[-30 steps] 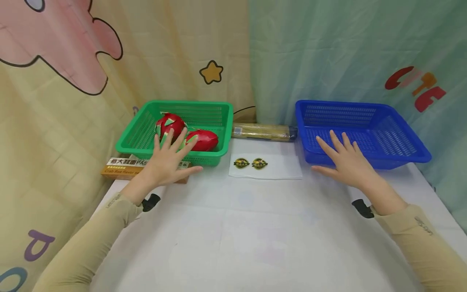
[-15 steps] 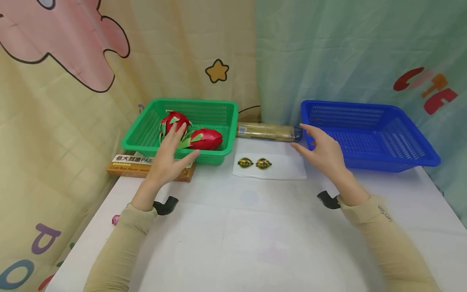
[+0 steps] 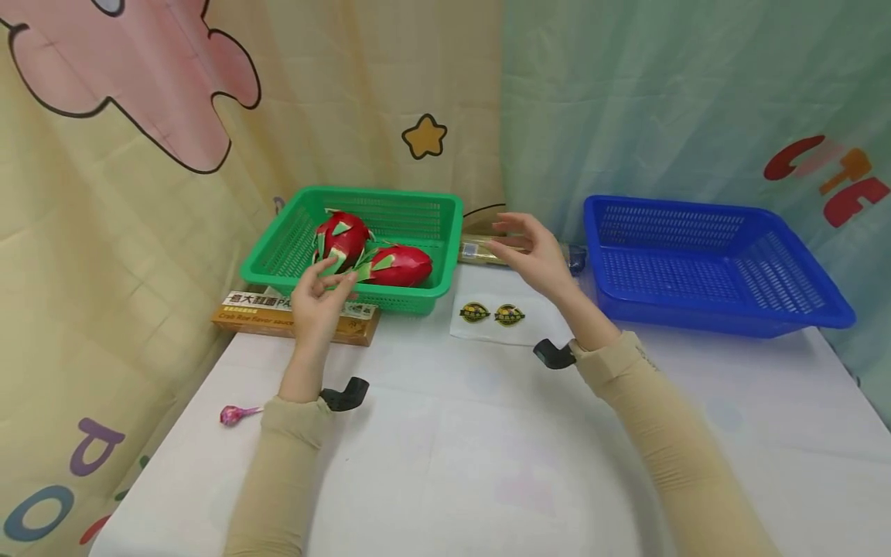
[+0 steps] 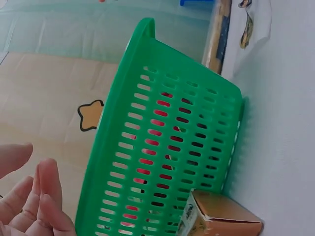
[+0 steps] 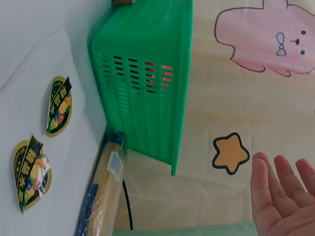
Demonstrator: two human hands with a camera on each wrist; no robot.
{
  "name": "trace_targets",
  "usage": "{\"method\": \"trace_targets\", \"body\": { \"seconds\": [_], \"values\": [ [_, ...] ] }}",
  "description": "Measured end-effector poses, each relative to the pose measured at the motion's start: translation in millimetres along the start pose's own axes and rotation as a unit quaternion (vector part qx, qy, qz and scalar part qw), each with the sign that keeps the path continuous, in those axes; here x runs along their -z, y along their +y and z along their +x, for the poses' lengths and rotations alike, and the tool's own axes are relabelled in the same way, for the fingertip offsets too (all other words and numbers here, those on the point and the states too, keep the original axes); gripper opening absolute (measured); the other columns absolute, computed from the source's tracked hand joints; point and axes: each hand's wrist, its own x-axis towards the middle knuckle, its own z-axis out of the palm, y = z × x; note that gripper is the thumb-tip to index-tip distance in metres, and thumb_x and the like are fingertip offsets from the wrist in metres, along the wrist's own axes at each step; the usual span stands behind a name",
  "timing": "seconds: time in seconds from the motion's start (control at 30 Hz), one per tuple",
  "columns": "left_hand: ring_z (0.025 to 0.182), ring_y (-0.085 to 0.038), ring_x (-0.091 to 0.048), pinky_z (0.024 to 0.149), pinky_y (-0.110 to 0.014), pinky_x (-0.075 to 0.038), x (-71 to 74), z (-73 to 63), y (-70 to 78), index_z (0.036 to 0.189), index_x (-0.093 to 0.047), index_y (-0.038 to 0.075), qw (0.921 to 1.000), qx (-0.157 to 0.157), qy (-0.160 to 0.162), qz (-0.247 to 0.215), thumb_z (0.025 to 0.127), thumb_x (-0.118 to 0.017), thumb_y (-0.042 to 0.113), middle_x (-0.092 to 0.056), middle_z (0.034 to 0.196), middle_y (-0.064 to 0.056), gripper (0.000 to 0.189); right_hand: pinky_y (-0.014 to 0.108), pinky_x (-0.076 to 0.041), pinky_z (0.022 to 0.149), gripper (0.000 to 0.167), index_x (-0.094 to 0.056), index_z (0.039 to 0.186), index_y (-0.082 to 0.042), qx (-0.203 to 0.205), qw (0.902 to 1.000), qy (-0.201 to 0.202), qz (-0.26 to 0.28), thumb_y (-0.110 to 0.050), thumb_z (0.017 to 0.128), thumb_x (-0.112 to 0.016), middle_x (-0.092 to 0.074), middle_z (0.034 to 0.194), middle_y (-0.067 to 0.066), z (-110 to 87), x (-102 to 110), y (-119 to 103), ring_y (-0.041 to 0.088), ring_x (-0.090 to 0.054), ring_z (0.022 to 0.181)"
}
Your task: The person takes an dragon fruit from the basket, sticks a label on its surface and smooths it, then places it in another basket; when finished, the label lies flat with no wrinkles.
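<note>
My left hand [image 3: 316,305] hovers at the front rim of the green basket [image 3: 445,232], fingers slightly bent and holding nothing. Two red dragon fruits lie inside: one dragon fruit [image 3: 348,232] at the back left, the other dragon fruit [image 3: 404,267] in front of it to the right. The left wrist view shows the basket's slotted wall with red behind it. My right hand [image 3: 539,259] is raised over the table with relaxed, empty fingers. It partly covers a long clear pack of yellowish sticks [image 3: 476,250] that lies between the baskets.
A blue basket [image 3: 696,316] stands at the right. Between the baskets lies a white sheet with two dark stickers [image 3: 475,313]. A brown pasta box [image 3: 254,317] sits before the green basket, and a lollipop [image 3: 233,415] lies near the left edge. Curtains hang behind.
My right hand has moved left from the blue basket to over the long pack. My left hand has drawn back slightly, its spread fingers now bent. The lollipop has come into view.
</note>
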Motion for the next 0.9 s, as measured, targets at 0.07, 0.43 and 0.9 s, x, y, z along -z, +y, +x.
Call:
{"method": "trace_targets", "body": {
  "seconds": [0.07,0.43,0.9],
  "values": [
    [0.058,-0.011,-0.062,0.062,-0.023,-0.048,0.2,1.2,-5.4,0.118,-0.059,0.006,0.9997,0.022,0.002,-0.004,0.086,-0.071,0.021,-0.066,0.08,0.006,0.037,0.039,-0.049,0.088,0.05,-0.047,0.133,-0.007,0.013,0.9995,-0.017,0.024,-0.018,0.089,-0.067,-0.054,0.127,0.013,8.6,-9.3,2.2,0.024,-0.057,0.112],
    [0.056,-0.015,-0.065,0.056,-0.025,-0.049,-2.7,4.0,-31.0,0.114,-0.056,-0.002,0.996,0.085,0.014,-0.022,0.085,-0.071,0.025,-0.068,0.07,0.001,0.042,0.035,-0.047,0.09,0.051,-0.047,0.133,-0.008,0.033,0.9931,-0.107,0.036,-0.019,0.088,-0.068,-0.054,0.126,0.009,46.1,-57.0,11.1,0.029,-0.052,0.116],
    [0.061,-0.012,-0.064,0.062,-0.025,-0.048,-6.0,3.4,-38.1,0.113,-0.057,0.001,0.9922,0.104,0.031,-0.061,0.085,-0.071,0.016,-0.06,0.074,0.002,0.035,0.034,-0.044,0.094,0.053,-0.048,0.132,-0.009,0.021,0.9881,-0.152,0.004,-0.022,0.085,-0.07,-0.053,0.128,0.01,70.5,-89.1,25.1,0.025,-0.05,0.117]
  ]
}}
